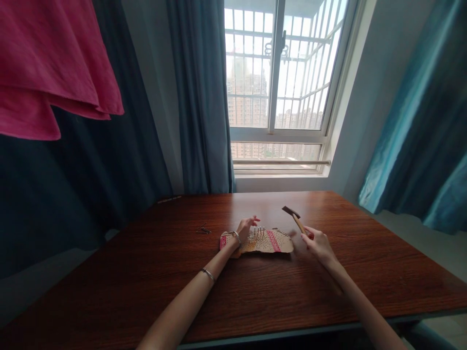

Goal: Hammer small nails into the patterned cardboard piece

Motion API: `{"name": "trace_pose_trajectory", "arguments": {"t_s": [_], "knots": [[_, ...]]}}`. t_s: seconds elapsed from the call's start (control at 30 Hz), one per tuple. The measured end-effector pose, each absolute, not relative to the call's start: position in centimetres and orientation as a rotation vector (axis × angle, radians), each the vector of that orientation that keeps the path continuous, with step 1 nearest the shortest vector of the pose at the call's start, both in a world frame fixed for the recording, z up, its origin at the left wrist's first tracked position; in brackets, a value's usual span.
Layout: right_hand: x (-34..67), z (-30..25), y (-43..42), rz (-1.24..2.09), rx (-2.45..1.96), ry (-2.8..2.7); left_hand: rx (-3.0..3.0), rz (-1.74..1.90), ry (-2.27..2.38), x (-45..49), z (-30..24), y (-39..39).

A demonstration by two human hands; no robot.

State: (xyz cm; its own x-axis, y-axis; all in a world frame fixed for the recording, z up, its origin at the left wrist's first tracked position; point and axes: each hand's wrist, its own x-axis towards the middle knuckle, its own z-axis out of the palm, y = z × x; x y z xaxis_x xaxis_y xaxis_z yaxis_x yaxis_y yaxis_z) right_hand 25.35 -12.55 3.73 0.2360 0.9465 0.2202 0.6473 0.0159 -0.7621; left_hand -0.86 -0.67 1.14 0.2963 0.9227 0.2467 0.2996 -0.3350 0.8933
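Right hand (319, 243): clenched round the wooden handle of a small hammer (295, 217), grip low on the shaft. The dark head is raised off the table and tilted up and to your left. It hangs just above the right end of the tan board (272, 242), not touching it.

Left hand (246, 227): palm down on the left part of the tan board, fingers loosely spread and pointing away from you. It grasps nothing that shows. Its fingertips are just beside the upright nails (259, 231); whether they touch the nearest one is too small to tell.

Tan board: lies flat near the middle of the table (153, 272), between your two hands. It has an uneven outline, pink bands across it and dotted rows. The upright nails stand in a short row near its far edge.

Left arm: a thin bracelet (237, 237) at the wrist, and a second bangle (208, 274) further down the forearm.

Outward: a few loose nails (204, 229) lie on the dark red-brown table, left of the board and apart from it. A thin stick (170, 199) lies at the table's far left edge.

Beyond: a barred window (277, 87) straight ahead with tower blocks outside, and blue curtains (200, 107) on either side. A pink cloth (51, 63) hangs at the upper left.
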Motion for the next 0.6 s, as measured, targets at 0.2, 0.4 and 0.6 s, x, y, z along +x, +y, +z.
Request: {"name": "trace_pose_trajectory", "arguments": {"t_s": [0.2, 0.4, 0.6], "knots": [[29.0, 1.2, -12.0, 0.184, -1.927, -1.631, 1.538, 1.231, 1.105, -1.1, 0.8, -0.4], [30.6, -0.3, -11.9, 0.076, -2.053, -1.66, 1.517, 1.261, 1.122, -1.0, 0.9, -0.4], [30.6, 0.0, -11.9, -0.013, -2.093, -1.705, 1.497, 1.233, 1.173, -1.1, 0.4, 0.0]]}}
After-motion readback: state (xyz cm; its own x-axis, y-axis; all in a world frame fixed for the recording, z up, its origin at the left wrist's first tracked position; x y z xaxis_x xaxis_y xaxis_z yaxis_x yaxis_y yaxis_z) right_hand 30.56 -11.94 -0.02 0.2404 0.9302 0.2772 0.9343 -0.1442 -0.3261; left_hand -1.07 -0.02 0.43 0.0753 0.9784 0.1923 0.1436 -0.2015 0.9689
